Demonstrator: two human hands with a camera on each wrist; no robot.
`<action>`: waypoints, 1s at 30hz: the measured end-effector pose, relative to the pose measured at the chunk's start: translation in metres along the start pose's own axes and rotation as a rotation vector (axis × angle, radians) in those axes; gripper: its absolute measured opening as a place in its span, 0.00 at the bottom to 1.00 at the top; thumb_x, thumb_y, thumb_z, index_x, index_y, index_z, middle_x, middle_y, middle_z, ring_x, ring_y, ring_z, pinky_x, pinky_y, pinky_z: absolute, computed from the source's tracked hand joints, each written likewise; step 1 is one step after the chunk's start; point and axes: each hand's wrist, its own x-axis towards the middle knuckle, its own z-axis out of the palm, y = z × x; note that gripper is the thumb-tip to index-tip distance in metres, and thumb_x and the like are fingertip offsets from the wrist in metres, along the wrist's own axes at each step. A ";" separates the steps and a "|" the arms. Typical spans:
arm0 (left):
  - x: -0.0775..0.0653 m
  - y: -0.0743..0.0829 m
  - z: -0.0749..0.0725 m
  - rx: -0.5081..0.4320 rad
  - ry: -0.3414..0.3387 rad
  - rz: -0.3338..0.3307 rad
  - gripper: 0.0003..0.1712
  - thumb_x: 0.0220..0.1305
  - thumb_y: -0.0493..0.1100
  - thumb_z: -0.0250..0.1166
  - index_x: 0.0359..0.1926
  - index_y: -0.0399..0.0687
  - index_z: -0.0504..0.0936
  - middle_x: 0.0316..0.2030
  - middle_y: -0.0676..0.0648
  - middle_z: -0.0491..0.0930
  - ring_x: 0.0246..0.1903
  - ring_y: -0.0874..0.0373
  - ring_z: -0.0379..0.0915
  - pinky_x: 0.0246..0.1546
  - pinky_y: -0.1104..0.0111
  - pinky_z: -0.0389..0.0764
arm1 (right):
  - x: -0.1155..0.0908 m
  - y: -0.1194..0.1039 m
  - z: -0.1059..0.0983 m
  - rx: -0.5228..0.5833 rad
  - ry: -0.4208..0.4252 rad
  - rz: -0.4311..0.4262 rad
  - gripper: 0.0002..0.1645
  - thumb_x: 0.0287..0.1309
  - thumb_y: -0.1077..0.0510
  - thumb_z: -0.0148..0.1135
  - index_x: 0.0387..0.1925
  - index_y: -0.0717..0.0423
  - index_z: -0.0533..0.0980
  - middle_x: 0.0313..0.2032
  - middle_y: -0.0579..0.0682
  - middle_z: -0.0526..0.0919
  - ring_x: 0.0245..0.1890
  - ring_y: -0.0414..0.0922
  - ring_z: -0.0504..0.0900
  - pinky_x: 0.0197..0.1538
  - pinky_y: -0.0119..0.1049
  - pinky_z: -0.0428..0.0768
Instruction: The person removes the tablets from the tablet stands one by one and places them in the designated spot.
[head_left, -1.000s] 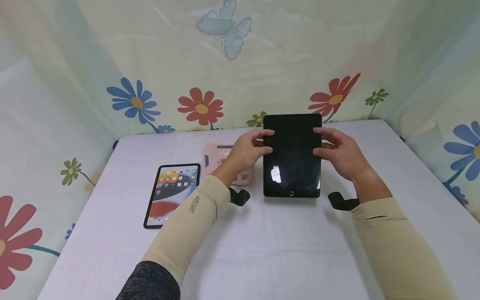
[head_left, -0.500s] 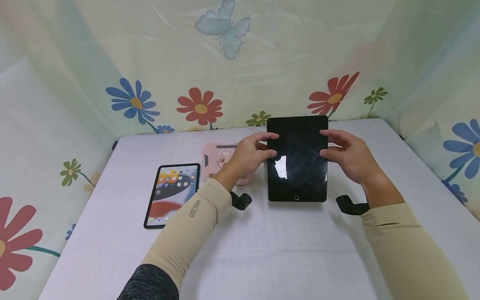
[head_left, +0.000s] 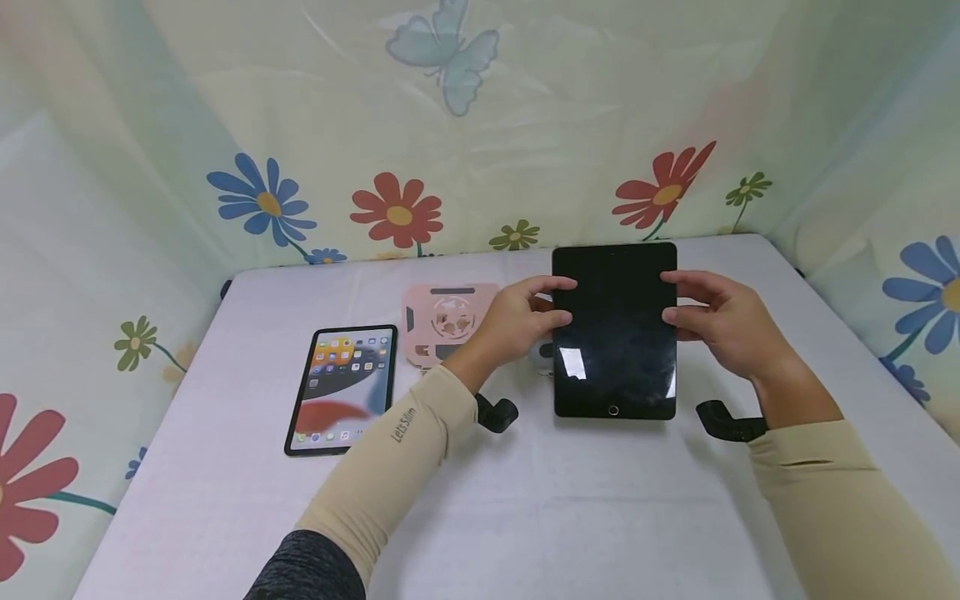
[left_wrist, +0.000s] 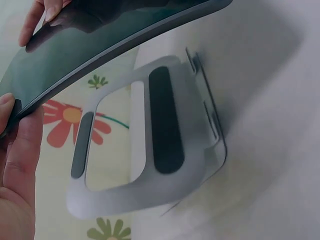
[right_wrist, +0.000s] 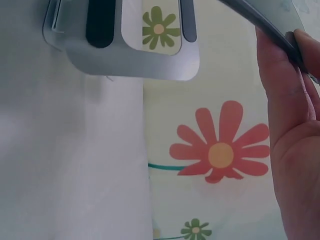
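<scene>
Above a white-covered table [head_left: 600, 525], a black tablet [head_left: 615, 342] is being held tilted up, its dark screen facing the person.
A lit tablet [head_left: 347, 390] is lying flat to the left, a pink cover [head_left: 426, 327] is lying just beside it, and a silver stand [left_wrist: 166, 120] is standing behind the black tablet; the left hand [head_left: 516, 321] is pinching the tablet's left edge, the right hand [head_left: 726, 323] its right.

With our left hand [left_wrist: 21, 170] we pinch a glossy, black-edged flat glass tablet [left_wrist: 100, 47]; our right hand [left_wrist: 45, 12] touches it too. Beyond, we see a silver-grey frame-shaped stand [left_wrist: 120, 199] with dark oblong pads [left_wrist: 166, 120].
</scene>
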 end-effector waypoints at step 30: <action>0.007 -0.014 0.070 -0.058 -0.018 -0.014 0.23 0.63 0.34 0.70 0.58 0.56 0.84 0.38 0.58 0.78 0.34 0.68 0.76 0.32 0.74 0.83 | -0.033 0.053 -0.023 0.395 0.110 -0.012 0.24 0.65 0.69 0.62 0.55 0.41 0.80 0.48 0.38 0.77 0.37 0.32 0.80 0.39 0.20 0.79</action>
